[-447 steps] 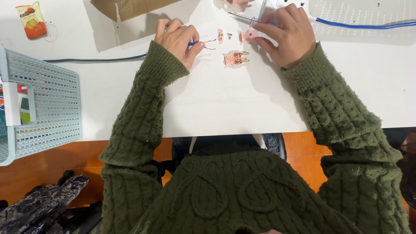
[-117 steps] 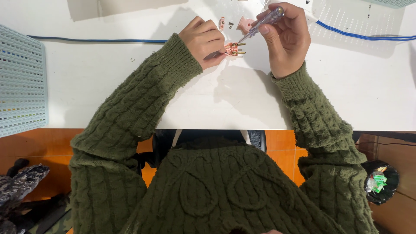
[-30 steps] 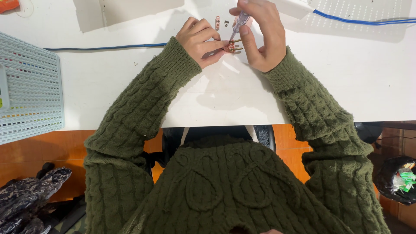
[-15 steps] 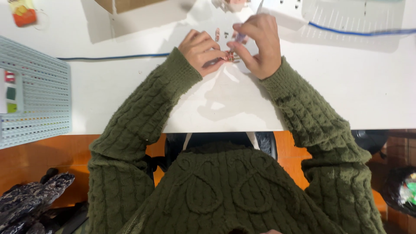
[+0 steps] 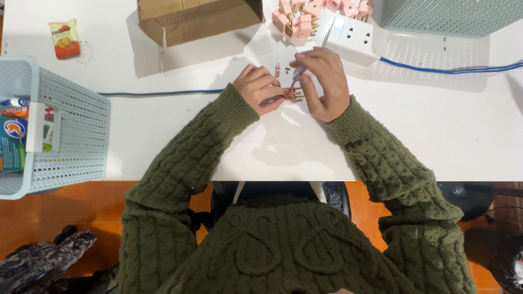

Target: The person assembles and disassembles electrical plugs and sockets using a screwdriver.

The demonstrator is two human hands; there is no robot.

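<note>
- At the far left of the white bench [image 5: 163, 141] sits a pale blue mesh basket [image 5: 65, 130] with coloured packets inside; a small orange snack packet [image 5: 64, 39] lies beyond it, well apart from the work.
- Further along, an open cardboard box [image 5: 196, 19] rests at the back edge, and a blue cable [image 5: 163, 92] runs along the bench toward the hands.
- At the middle, the left hand [image 5: 261, 90] pins a small pink plug part [image 5: 294, 94] against the bench, fingers closed on it from the left side.
- Touching it from the right, the right hand [image 5: 324, 81] has its fingers wrapped round a thin screwdriver [image 5: 302, 68], shaft leaning up and away, tip down on the part.
- For this step I'd judge it best to keep the tool upright over the screw and the part pressed flat, since so small a piece could easily twist or skid on the smooth top.
- Beyond the hands lies a heap of pink plugs [image 5: 316, 10] beside a white socket strip [image 5: 348, 35].
- At the right, a second mesh basket [image 5: 452, 16] stands at the back; orange floor [image 5: 54, 207] shows below the bench edge.
</note>
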